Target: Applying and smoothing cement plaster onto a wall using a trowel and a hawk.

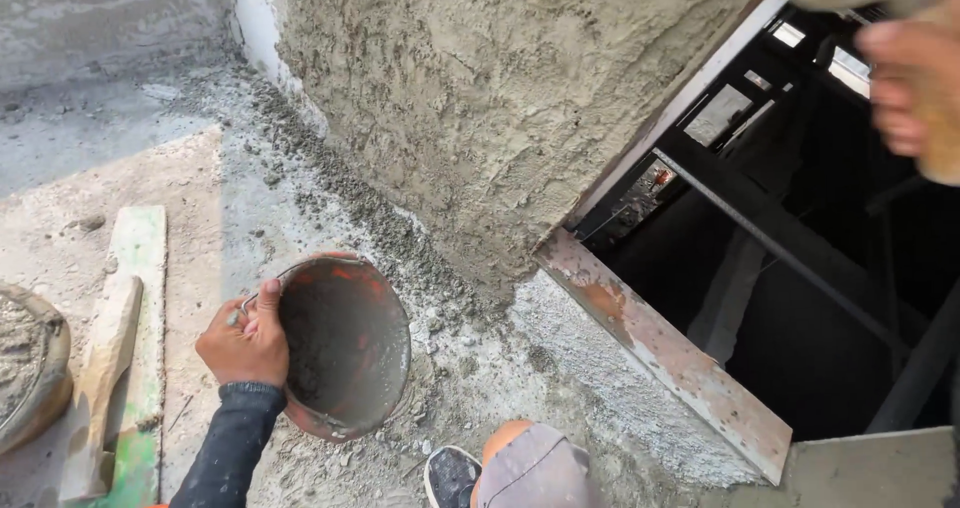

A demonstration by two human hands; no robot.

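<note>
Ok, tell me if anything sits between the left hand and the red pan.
Nothing does. The left hand already grips the red pan by its rim, fingers curled over the edge. The wooden float lies apart, to the left.

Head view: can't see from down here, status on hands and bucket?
Left hand grips orange bucket rim, bucket tilted. Right hand raised, blurred, near plastered wall. Open shaft close by.
</note>
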